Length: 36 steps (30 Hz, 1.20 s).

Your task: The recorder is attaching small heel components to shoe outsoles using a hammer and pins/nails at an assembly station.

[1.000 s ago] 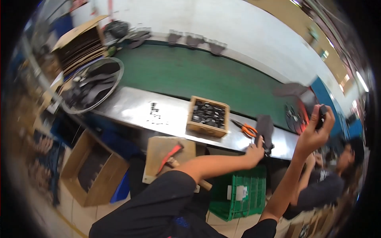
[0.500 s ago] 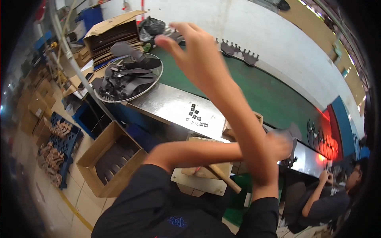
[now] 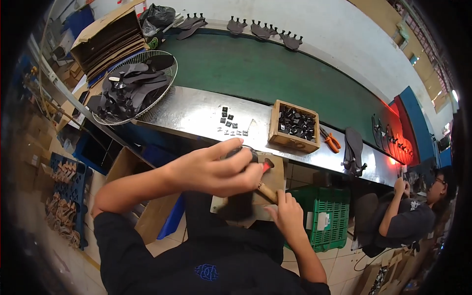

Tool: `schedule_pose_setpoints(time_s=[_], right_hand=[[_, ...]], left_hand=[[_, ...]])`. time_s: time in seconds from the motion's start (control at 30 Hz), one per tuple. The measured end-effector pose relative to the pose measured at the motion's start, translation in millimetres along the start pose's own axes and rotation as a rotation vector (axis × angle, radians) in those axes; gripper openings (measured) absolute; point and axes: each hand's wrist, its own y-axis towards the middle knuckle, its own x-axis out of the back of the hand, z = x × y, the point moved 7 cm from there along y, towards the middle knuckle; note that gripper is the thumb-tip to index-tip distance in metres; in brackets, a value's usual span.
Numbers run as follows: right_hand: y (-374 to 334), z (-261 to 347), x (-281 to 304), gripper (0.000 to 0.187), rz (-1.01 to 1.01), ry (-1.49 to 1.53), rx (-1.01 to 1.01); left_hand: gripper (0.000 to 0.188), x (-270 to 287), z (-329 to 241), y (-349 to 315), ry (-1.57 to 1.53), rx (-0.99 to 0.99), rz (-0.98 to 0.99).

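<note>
Suddenly uncrossed, my arms brought work and tool close: left fingers (image 3: 243, 178) pinching a blurred, dark sole-shaped piece (image 3: 236, 206), right fingers (image 3: 290, 204), grip unclear, at a wooden-handled red hammer (image 3: 268, 192).

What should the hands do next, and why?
Maybe the right hand should close firmly around the hammer's wooden handle. Its fingers are right at the handle, though I can't tell whether they grip it yet. The left hand already has a dark piece, so the right looks like the better one to steady the hammer.
</note>
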Motion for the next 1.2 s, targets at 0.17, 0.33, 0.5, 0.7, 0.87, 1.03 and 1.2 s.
schedule_pose_setpoints(time_s=[0.17,0.33,0.5,0.7,0.87,1.03,1.2], right_hand=[[-22,-40,16,0.033,0.017,0.33,0.024],[-87,-149,28,0.015,-0.231,0.416,-0.507],[-137,-204,30,0.014,-0.593,0.892,-0.792],[-143,-193,44,0.012,-0.851,1.11,-0.638],[-80,-161,19,0.022,-0.703,1.575,-0.296],[-23,-135,21,0.016,-0.5,1.674,-0.373],[40,-91,33,0.025,-0.338,1.49,-0.293]], left_hand=[[0.027,-63,-14,-14,-0.473,0.076,-0.047],[0.048,-152,-33,-29,-0.397,0.09,0.146],[0.09,-186,-35,-40,-0.396,-0.064,0.303],[0.1,-193,22,-25,-0.612,0.043,0.839],[0.018,-236,42,-77,-0.346,0.34,0.681],[0.012,-252,22,-90,-0.245,0.256,0.707],[0.028,-174,-9,-24,-0.188,0.103,0.302]])
